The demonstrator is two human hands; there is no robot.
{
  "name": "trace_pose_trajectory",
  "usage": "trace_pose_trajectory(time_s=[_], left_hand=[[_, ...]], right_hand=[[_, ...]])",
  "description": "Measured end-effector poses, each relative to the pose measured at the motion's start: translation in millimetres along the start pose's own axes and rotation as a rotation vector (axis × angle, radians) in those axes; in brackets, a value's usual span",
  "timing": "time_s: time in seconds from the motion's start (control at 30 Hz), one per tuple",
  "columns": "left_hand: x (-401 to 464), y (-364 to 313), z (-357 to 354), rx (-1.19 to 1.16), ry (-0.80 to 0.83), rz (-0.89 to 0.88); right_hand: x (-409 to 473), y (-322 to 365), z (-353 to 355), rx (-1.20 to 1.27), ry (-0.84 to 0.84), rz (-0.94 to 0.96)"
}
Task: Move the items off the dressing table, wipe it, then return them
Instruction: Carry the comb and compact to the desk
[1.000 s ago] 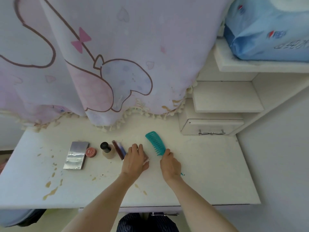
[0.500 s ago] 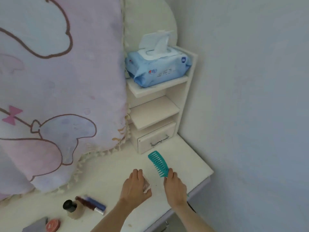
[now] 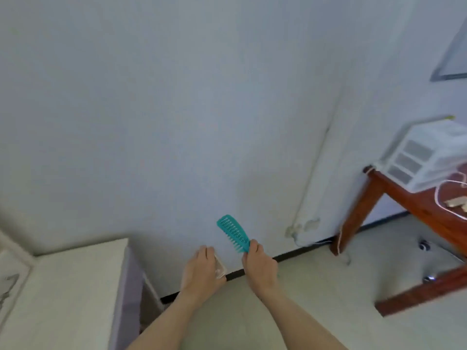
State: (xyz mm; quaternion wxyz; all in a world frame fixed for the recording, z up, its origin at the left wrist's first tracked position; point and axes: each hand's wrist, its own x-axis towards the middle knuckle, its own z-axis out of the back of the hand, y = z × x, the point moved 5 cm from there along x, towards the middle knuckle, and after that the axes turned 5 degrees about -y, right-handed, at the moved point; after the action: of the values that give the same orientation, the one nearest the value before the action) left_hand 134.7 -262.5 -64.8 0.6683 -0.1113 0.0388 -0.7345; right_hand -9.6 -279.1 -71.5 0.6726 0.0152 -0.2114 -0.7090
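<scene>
Small clear item [image 3: 220, 267] mostly hidden under left hand [image 3: 201, 270], comb [image 3: 233, 233] handle hidden in right hand [image 3: 259, 267]

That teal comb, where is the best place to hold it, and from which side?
By the handle, from below, as the right hand does now. The teal comb stands tilted with its teeth and head up and clear, and the plain handle end sits inside the curled fingers. The teeth side would seem less comfortable to grip.

We see a red wooden bench [image 3: 427, 210] carrying a white drawer box [image 3: 424, 157] and a cable [image 3: 444, 198].
</scene>
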Motion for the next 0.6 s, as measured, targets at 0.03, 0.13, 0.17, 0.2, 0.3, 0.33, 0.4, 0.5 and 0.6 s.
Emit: trace_pose_trajectory(time_s=[0.03, 0.13, 0.17, 0.2, 0.3, 0.33, 0.4, 0.5, 0.6], left_hand=[[9.5, -31.1, -2.9, -0.007, 0.0, -0.081], [29.8, -127.7, -19.0, -0.003, 0.031, -0.341], [35.2, -160.6, -23.7, -0.015, 0.019, -0.418], [40.6, -193.2, -29.6, -0.037, 0.021, -0.473], [50.5, -295.1, -46.8, -0.093, 0.066, -0.604], [49.1, -328.2, -50.8, -0.094, 0.071, -0.646], [47.8, -388.5, -61.7, -0.107, 0.174, -0.708], [51.5, -461.2, -78.4, -0.184, 0.164, -0.71], [55.3, -517.8, -98.3, -0.207, 0.23, -0.759]], right_hand=[[-1.8, -31.2, 15.9, -0.039, -0.003, -0.063], [-8.3, -124.3, 58.9, -0.081, 0.001, -0.32], [-11.5, -155.3, 72.3, -0.099, -0.065, -0.355], [-16.0, -185.5, 85.4, -0.11, -0.131, -0.399], [-29.3, -275.4, 113.8, -0.118, -0.173, -0.543], [-34.0, -304.1, 122.8, -0.147, -0.185, -0.585], [-45.1, -354.6, 146.2, -0.197, -0.189, -0.655], [-53.8, -416.2, 174.4, -0.252, -0.148, -0.729], [-56.7, -470.1, 184.6, -0.256, -0.079, -0.797]])
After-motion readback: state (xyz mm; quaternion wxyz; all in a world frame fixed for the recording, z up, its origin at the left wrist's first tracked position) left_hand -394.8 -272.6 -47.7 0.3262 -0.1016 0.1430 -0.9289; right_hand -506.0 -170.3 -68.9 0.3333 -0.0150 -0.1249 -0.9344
